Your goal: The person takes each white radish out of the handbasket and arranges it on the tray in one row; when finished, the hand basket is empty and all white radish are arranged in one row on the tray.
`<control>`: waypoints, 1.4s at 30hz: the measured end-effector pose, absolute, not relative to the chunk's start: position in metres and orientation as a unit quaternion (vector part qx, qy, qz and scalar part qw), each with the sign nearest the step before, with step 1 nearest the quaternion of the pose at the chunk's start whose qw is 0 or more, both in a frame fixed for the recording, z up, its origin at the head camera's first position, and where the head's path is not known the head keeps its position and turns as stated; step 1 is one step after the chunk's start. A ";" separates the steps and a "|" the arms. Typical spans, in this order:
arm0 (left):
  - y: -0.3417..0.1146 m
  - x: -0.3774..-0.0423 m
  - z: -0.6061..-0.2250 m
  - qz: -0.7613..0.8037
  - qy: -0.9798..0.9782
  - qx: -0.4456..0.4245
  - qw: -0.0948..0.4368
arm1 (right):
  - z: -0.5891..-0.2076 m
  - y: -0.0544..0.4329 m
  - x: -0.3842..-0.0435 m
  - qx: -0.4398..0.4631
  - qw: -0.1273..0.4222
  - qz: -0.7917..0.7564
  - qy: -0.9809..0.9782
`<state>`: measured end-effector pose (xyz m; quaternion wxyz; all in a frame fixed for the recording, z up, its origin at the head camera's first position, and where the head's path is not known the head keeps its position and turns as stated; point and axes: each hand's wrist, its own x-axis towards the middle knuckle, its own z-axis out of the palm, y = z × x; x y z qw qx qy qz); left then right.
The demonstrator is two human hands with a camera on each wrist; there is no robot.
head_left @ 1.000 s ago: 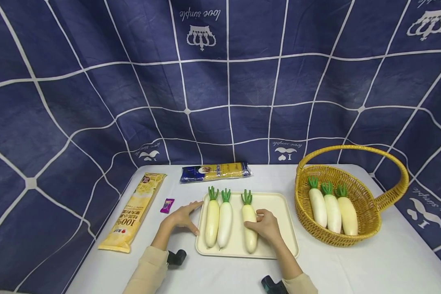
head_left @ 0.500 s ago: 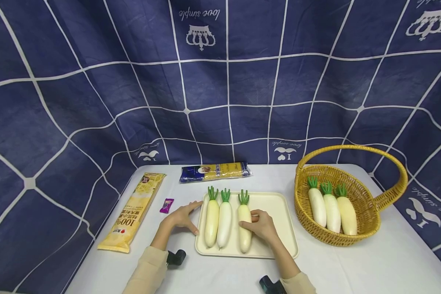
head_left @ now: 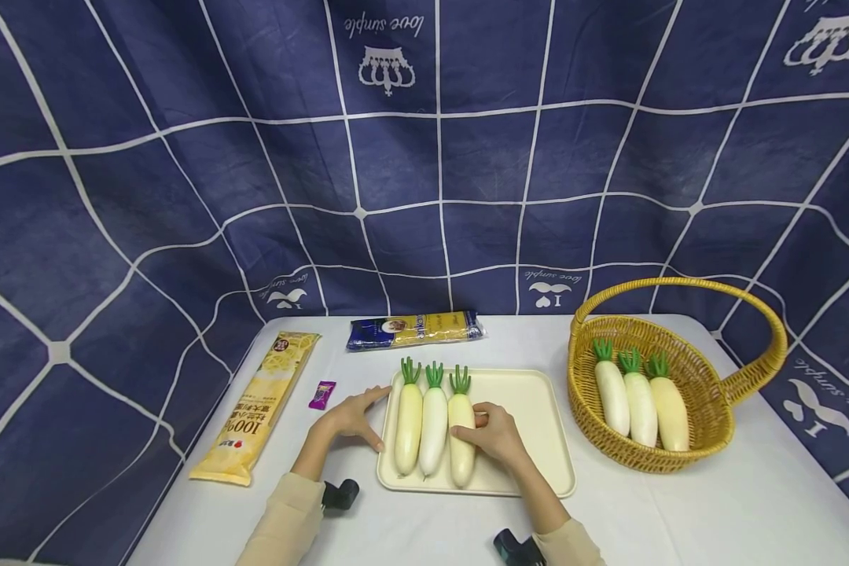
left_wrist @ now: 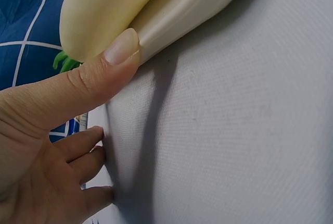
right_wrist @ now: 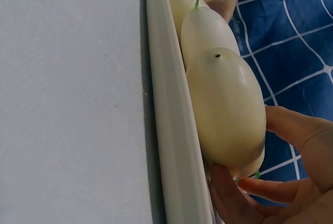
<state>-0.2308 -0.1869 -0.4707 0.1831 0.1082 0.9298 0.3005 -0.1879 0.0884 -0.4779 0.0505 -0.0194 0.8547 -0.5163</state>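
Three white radishes with green tops lie side by side on a cream tray (head_left: pixel 538 417). My right hand (head_left: pixel 497 434) holds the rightmost, pale yellow radish (head_left: pixel 461 452), its thumb over the top and its fingers along the right side. In the right wrist view that radish (right_wrist: pixel 226 109) lies close beside the whiter middle radish (head_left: pixel 434 424). The left radish (head_left: pixel 409 428) is yellowish. At the tray's left edge my left hand (head_left: pixel 351 417) spreads its thumb and fingers; in the left wrist view the thumb (left_wrist: pixel 122 49) touches the tray rim (left_wrist: pixel 182 21).
To the right stands a wicker basket (head_left: pixel 711 436) with a tall handle and three radishes in it. A yellow pasta packet (head_left: pixel 258 409) and a small purple sweet (head_left: pixel 321 395) lie left; a blue-and-gold pasta packet (head_left: pixel 416 330) lies behind the tray.
My right hand has moved the rightmost radish leftward across the tray, up to the middle radish. The left hand has stayed in place at the tray's edge.
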 end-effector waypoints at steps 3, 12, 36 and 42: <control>-0.187 -0.231 -0.470 0.300 0.930 0.108 0.185 | -0.478 0.089 -0.188 -0.023 0.051 -0.515 0.855; -0.187 -0.231 -0.471 0.301 0.929 0.113 0.182 | -0.478 0.093 -0.187 -0.025 0.067 -0.529 0.846; -0.187 -0.231 -0.474 0.312 0.926 0.113 0.179 | -0.472 0.128 -0.181 -0.007 0.058 -0.527 0.848; -0.188 -0.230 -0.473 0.313 0.926 0.109 0.179 | -0.453 0.152 -0.177 -0.014 0.038 -0.534 0.844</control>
